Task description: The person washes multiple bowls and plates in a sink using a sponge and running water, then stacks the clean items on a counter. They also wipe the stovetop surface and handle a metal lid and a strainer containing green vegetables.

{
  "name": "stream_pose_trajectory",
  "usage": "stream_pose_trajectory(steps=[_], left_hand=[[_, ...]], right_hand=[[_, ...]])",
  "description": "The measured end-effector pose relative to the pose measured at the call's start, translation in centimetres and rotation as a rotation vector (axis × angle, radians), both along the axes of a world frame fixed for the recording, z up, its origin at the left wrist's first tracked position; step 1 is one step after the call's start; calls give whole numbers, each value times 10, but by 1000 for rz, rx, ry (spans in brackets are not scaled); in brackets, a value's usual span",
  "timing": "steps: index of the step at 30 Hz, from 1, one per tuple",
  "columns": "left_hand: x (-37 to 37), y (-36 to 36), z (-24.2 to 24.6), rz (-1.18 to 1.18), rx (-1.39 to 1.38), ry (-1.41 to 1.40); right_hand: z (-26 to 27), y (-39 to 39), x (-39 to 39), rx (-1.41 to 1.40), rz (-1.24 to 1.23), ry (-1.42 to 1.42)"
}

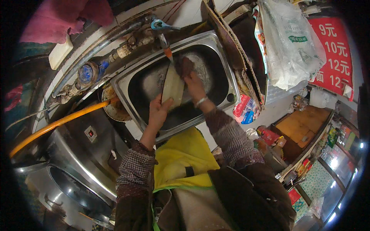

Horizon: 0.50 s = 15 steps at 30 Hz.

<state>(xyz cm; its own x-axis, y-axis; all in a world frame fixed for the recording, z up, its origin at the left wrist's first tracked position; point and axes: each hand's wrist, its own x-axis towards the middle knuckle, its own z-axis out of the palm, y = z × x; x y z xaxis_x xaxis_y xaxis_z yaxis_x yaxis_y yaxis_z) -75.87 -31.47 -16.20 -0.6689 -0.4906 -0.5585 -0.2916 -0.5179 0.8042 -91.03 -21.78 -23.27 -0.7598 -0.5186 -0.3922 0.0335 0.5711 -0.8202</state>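
Observation:
Over the stainless steel sink (117, 83), my left hand (160, 109) grips the near end of a pale, flat, elongated piece (173, 83); its exact kind is hard to tell. A dark brown scrubbing pad or cloth (185, 67) is in my right hand (196, 86), close to the piece's upper right edge. Whether the pad touches it is unclear through blur. The tap (164, 43) has an orange-red tip and points down at the far end of the piece. Its blue lever handle (162, 25) sits on the wall pipe.
Left of the sink are a yellow hose (63, 122), a round dirty pan (115, 109) and a steel cooker housing (69, 141). Pipes with a blue water meter (86, 73) run behind. Cardboard (231, 37) and a plastic bag (292, 46) stand at the right.

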Motion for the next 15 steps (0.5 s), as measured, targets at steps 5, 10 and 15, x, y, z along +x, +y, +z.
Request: stream_pose_trajectory(steps=[5, 10, 15], left_hand=[[-2, 3, -6, -87, -173, -32], [0, 3, 1, -581, -790, -65], [-14, 15, 5, -964, -1164, -9]], right_hand=[[-3, 11, 14, 146, 72, -94], [25, 33, -31, -5, -134, -604], [43, 54, -31, -97, -235, -803]])
